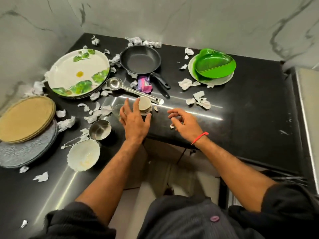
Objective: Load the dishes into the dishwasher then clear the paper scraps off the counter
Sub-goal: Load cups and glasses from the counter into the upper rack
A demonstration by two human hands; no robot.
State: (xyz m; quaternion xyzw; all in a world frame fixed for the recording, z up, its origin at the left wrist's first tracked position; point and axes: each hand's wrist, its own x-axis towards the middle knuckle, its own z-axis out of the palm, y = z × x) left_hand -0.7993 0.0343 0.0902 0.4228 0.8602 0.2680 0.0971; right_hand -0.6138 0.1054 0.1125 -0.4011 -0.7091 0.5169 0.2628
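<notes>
Glossy black counter [241, 104], steel ladle [127, 87]

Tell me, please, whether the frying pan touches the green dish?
Apart. The head view shows bare black counter between the frying pan and the green dish.

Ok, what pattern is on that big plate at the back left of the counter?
White with green leaves and a small yellow spot, on the big plate, seen in the head view.

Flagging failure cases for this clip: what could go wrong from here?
1. The left hand reaches over a small beige cup stack with a clear drinking glass close beside it; the glass may get knocked over.
2. The long steel ladle lies just behind the cups; lifting them could snag its handle.
3. Crumpled white paper scraps could be swept off the black counter.
</notes>
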